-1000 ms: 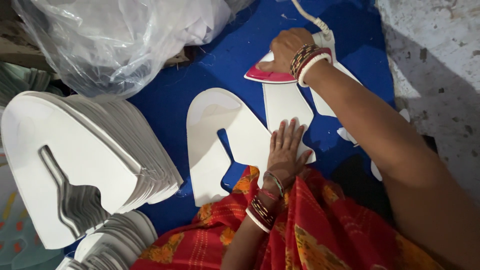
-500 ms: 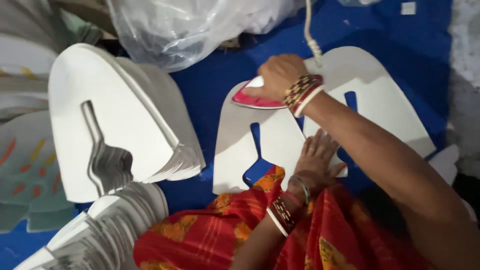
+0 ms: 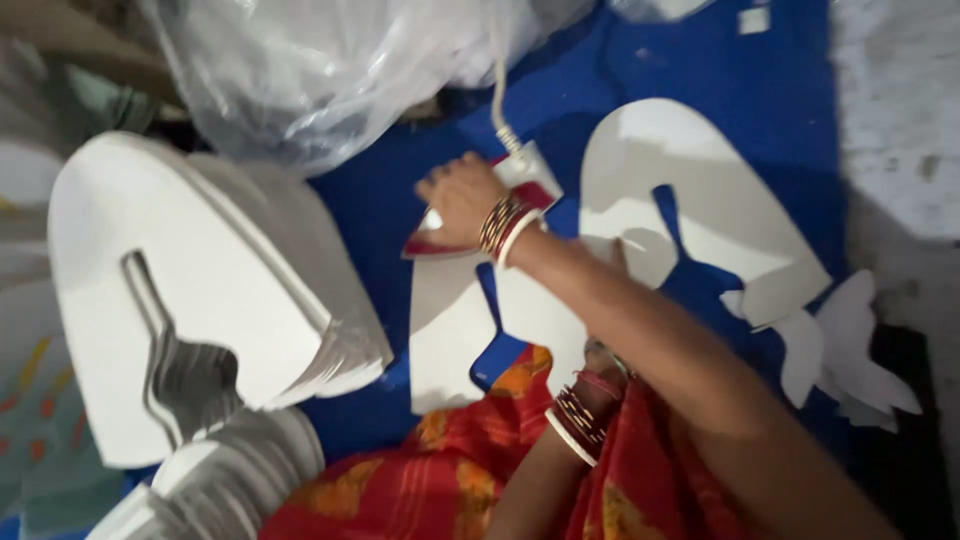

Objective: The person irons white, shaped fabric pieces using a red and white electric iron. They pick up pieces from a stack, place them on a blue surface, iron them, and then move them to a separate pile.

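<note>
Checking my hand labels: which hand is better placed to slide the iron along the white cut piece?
Right. The right hand already grips the iron on the white piece. The left hand lies mostly hidden under the right forearm, near the piece's edge.

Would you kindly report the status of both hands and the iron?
Right hand gripping red-and-white iron on white cut-out sheet. Left hand mostly hidden under right forearm, on the sheet. Stack of cut-outs lies apart.

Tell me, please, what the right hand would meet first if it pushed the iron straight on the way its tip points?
The right hand grips the iron, tip pointing left. Ahead lies bare blue cloth, then probably the big stack of white cut-outs, though depth is hard to judge.
</note>
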